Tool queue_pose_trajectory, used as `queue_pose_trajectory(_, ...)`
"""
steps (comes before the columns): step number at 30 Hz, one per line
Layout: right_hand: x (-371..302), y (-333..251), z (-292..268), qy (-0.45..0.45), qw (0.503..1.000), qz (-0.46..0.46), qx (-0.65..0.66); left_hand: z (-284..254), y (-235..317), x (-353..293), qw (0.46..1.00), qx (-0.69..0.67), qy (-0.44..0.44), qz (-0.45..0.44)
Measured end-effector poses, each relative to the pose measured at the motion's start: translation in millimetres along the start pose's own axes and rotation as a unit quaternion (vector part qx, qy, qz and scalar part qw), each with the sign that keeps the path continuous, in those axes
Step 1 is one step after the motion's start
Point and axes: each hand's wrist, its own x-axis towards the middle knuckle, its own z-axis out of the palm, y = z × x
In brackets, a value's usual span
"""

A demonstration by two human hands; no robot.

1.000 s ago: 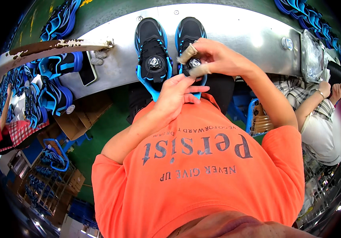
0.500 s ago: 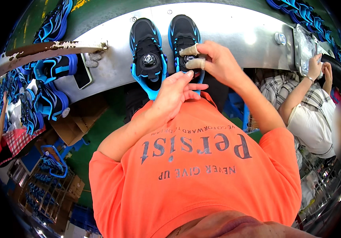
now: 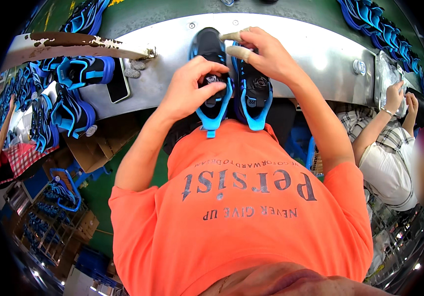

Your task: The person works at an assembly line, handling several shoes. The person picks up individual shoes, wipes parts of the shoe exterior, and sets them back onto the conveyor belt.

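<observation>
Head: shoe (image 3: 258, 92) partly behind right hand (image 3: 269, 55)

From head height, one fisheye view looks down closely over the orange shirt (image 3: 244, 212) onto the metal bench (image 3: 313, 61).

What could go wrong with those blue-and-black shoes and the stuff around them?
The left shoe and right shoe have their heels poking past the near edge of the metal bench, so a bump from the left hand might tip one off. The phone lies close to that edge too and could be knocked down. The pale finger covers on the right hand might slip off if they're loose.
</observation>
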Motion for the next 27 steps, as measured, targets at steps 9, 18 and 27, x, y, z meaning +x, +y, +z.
queue_pose_trajectory(9, 74, 24, 75, -0.017, 0.994, -0.057, -0.086, -2, 1, -5, 0.999, 0.02, -0.031, 0.004)
queue_pose_trajectory(18, 78, 35, 83, 0.012, 0.992, -0.101, -0.069, -4, 0, -1, 1.0, -0.006, -0.007, 0.021)
queue_pose_trajectory(27, 83, 33, 80, -0.002, 0.994, -0.093, -0.051, -2, 0, -1, 0.992, 0.08, 0.02, 0.096)
